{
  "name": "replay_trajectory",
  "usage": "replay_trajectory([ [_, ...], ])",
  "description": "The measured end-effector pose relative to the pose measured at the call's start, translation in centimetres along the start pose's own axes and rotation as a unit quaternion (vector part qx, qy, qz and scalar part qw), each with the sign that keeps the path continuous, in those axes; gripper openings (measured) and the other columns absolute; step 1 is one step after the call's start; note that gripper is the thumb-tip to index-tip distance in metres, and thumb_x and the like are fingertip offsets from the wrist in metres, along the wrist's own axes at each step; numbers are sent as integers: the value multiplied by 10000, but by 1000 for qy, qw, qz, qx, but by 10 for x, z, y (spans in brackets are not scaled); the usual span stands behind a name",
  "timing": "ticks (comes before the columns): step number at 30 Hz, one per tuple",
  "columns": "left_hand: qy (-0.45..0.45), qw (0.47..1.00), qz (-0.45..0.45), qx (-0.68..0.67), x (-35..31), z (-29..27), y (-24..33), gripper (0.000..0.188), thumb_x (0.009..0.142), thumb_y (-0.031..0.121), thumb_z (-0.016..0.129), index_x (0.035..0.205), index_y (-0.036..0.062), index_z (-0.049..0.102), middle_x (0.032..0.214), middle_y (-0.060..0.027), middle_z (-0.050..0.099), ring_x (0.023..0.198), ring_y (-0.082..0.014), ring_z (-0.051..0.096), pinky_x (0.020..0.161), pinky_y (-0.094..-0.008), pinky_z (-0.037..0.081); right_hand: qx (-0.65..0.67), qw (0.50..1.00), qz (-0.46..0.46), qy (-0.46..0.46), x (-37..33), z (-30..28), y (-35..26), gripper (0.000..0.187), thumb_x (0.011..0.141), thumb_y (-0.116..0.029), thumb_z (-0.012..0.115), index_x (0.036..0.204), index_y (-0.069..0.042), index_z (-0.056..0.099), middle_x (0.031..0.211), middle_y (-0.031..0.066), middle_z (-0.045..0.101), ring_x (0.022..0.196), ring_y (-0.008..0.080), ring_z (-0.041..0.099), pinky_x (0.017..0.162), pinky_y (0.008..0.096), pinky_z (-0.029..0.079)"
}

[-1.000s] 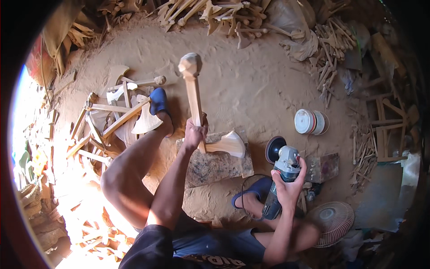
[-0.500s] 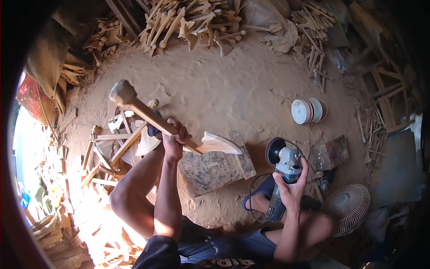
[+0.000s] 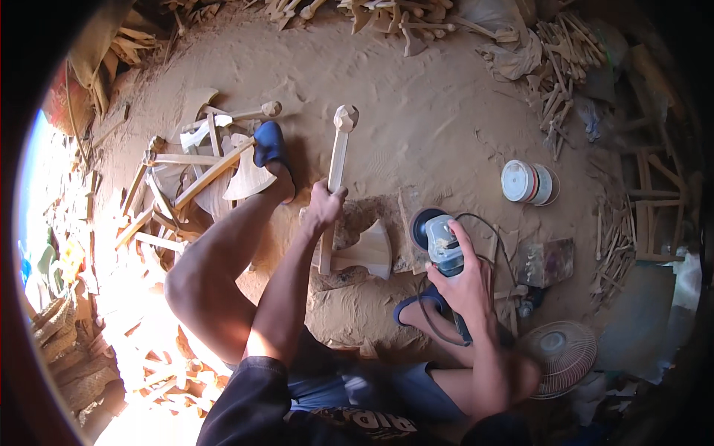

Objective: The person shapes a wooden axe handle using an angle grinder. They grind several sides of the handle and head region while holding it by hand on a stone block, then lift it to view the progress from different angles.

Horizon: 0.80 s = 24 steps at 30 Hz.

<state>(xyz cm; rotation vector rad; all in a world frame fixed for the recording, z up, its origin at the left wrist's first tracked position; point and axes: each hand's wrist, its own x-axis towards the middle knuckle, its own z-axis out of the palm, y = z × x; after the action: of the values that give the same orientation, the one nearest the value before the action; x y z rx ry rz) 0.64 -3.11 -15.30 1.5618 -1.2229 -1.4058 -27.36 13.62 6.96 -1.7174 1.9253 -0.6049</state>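
My left hand (image 3: 327,206) is closed round the handle of a pale wooden axe (image 3: 370,250). The knobbed handle end points away from me, while the flared blade lies over a worn, dusty block (image 3: 362,212) between my legs. In my right hand (image 3: 467,288) is an angle grinder (image 3: 445,247), its round dark disc facing left beside the block. A gap separates the disc from the axe blade. My fingers and the grinder's body hide part of its grip.
More wooden axes (image 3: 249,177) lie piled by my left foot. A white bucket (image 3: 518,181) lies on its side at the right. A power cord (image 3: 500,245) loops near the grinder. A fan (image 3: 559,358) stands beside my right knee. Wooden pieces (image 3: 576,52) are heaped at the back.
The axe has swung from slanting left to nearly straight ahead, its blade turning toward me over the block. The grinder has moved left and closer to the blade. My view has shifted.
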Motion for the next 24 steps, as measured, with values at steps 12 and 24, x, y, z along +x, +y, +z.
replay_trajectory([
  [12, 45, 996, 12, 82, -16, 24, 15, 527, 992, 390, 688, 951, -135, 692, 766, -282, 724, 758, -381, 766, 746, -493, 588, -203, 955, -7, -215, 47, 71, -26, 899, 856, -262, 835, 1658, -299, 429, 932, 323, 756, 920, 551, 728, 835, 647, 580],
  [24, 36, 997, 34, 56, -16, 23, 10, 508, 981, 366, 671, 998, -141, 700, 782, -321, 717, 793, -440, 774, 764, -506, 589, -279, 935, 19, -218, 47, 73, -37, 867, 900, -295, 828, 1659, -389, 418, 1033, 311, 767, 1027, 545, 737, 903, 685, 563],
])
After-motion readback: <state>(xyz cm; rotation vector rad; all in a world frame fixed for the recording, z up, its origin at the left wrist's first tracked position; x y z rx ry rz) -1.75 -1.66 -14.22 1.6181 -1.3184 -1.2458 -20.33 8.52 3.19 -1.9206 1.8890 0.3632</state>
